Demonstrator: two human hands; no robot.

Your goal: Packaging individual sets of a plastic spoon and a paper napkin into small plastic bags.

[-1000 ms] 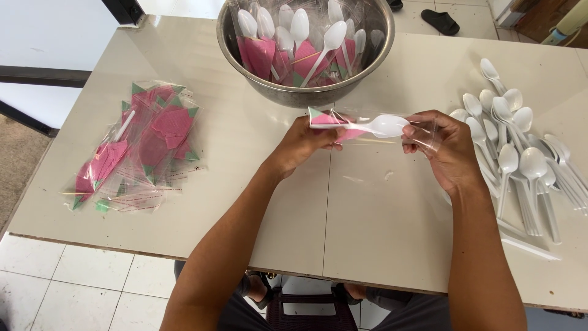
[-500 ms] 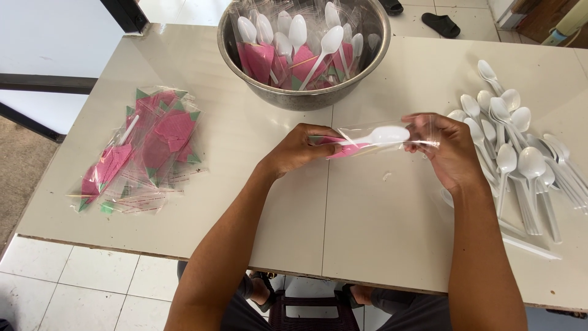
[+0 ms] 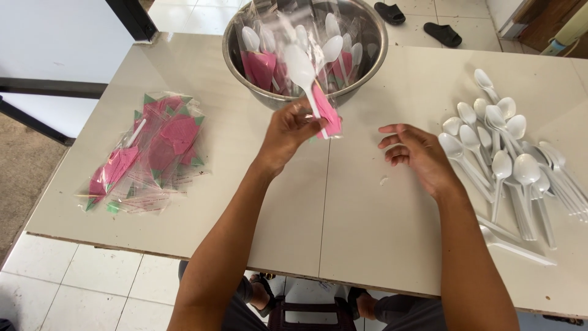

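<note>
Both hands work over the counter (image 3: 343, 233): the left hand (image 3: 288, 132) is clamped on a packed spoon (image 3: 306, 83) — a white plastic spoon sleeved in clear film with a pink napkin — and holds it tilted at the near rim of the steel bowl (image 3: 373, 58), where other packed spoons already stand. The right hand (image 3: 416, 153) is empty, fingers loosely curled, just off the loose white spoons (image 3: 508, 159) piled at the right. By my judgement the step in hand is dropping off a finished pack; the next move calls for releasing it into the bowl and picking one loose spoon — plus a fresh sleeve from the pile of pink-and-green packets (image 3: 147, 153) at the left.
</note>
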